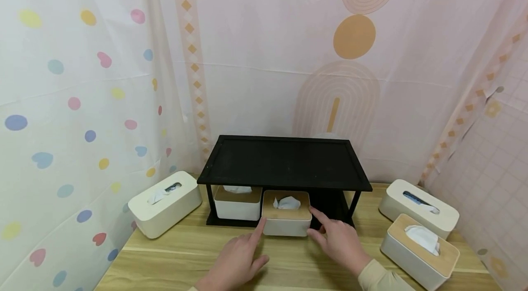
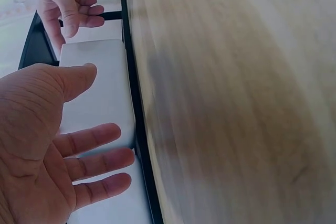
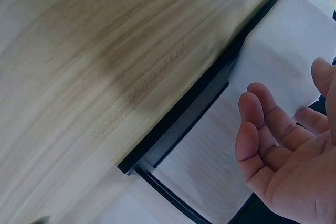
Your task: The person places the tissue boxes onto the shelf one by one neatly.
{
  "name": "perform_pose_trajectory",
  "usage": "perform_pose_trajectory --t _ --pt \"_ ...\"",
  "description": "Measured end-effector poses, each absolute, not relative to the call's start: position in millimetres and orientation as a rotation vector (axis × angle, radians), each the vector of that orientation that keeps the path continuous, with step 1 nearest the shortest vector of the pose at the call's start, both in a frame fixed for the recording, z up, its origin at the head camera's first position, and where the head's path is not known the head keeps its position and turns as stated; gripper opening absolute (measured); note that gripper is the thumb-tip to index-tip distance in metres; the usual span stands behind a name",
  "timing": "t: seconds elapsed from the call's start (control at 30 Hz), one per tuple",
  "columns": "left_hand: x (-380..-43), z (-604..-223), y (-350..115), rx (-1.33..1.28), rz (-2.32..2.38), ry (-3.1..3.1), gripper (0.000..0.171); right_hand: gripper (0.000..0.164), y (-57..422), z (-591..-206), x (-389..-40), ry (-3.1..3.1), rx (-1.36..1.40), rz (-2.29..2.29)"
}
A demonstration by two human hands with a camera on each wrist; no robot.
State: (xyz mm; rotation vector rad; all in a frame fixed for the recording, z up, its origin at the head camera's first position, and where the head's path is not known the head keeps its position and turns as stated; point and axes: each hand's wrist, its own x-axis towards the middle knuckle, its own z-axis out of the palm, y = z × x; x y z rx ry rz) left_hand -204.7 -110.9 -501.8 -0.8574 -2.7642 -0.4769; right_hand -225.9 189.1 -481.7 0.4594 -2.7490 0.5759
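Several printed curtains (image 1: 255,98) hang around a wood-grain table (image 1: 288,263) and tissue boxes (image 1: 287,227).

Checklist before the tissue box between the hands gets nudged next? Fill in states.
1. Left hand placed: ok, index fingertip at the box's front left corner.
2. Right hand placed: ok, index finger and thumb at the box's right side.
3. Middle tissue box upright: ok, wooden lid up.
4. Fronts lined up: not ok, it stands further forward than the left tissue box in the black shelf.
5. Room behind it: cannot tell, the shelf top hides that.
6. Tissue clearing the shelf top if pushed back: cannot tell from these angles.
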Motion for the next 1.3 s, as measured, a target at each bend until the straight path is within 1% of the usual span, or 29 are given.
perform_pose_trajectory --t 0.37,0.9,1.17,1.3 --pt "-212.8 -499.2 -109.4 -0.858 -0.51 -2.766 0.093 0.058 189.1 -479.5 -233.0 -2.792 0.449 0.584" --pt "-218.7 -493.7 -104.2 -0.79 -0.468 -2.779 0.095 0.061 187.7 -476.3 -241.2 -2.821 0.445 0.579" --pt "-223.9 -496.7 -101.5 -0.745 -0.423 -2.774 0.097 0.057 185.0 -474.3 -246.3 -2.81 0.441 0.599" --pt "-226.8 -496.6 -100.7 -0.742 -0.428 -2.784 0.099 0.058 183.6 -474.1 -249.1 -2.834 0.417 0.599"
